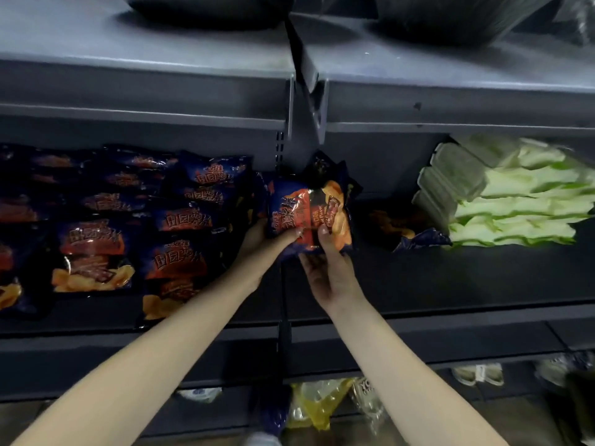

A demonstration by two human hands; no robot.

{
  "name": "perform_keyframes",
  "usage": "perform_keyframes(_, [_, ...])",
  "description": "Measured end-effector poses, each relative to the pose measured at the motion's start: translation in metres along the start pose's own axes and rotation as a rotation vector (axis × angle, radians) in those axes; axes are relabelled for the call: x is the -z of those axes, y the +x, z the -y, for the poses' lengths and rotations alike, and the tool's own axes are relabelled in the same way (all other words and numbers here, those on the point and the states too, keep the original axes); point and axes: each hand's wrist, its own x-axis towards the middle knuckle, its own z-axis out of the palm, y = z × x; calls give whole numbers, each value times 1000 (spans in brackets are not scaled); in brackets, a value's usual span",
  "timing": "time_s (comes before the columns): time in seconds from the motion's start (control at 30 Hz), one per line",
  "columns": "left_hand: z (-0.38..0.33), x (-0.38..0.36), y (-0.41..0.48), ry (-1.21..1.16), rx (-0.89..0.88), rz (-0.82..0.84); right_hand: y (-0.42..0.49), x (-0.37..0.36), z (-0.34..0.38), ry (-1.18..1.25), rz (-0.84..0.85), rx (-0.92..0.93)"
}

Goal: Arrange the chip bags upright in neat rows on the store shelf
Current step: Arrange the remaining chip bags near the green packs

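As left hand (pixel 267 244) and right hand (pixel 326 270) grip it, "薯片" chip bag (pixel 310 206).

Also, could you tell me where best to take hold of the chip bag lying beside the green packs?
Probably by its crinkled blue end, coming from the front: the lying bag is flat, that end faces the aisle, and the green packs crowd its right.

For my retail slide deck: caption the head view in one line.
Left hand and right hand hold a blue chip bag between stocked blue bags and green packs.
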Motion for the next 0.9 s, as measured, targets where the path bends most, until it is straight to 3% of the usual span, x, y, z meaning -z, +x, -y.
perform_keyframes(0.1, [-36, 20, 13, 252, -15, 66, 4, 18, 18, -48, -67, 129])
perform_keyframes(0.17, [-69, 35, 21, 448, -39, 193, 3, 26, 33, -145, -103, 264])
perform_keyframes(0.3, [-102, 43, 30, 948, -45, 548, -12, 25, 62, -749, -42, 636])
perform_keyframes(0.37, [-99, 35, 30, 1112, -47, 648, -20, 20, 69, -1080, 135, 602])
perform_keyframes(0.43, [-93, 27, 28, 1181, -21, 733, -26, 15, 65, -1395, 300, 446])
perform_keyframes(0.53, [-81, 21, 23, 1238, -8, 797, -27, 19, 43, -1639, 309, 349])
perform_keyframes(0.67, [-67, 29, 19, 1254, -67, 697, -27, 24, 19, -1619, 179, 454])
perform_keyframes(0.83, [-48, 40, 4, 1530, -559, 283, -5, 24, -1, -1607, 135, 698])
perform_keyframes(0.9, [-32, 34, -13, 1584, -598, 172, 5, 28, -11, -1590, 103, 682])
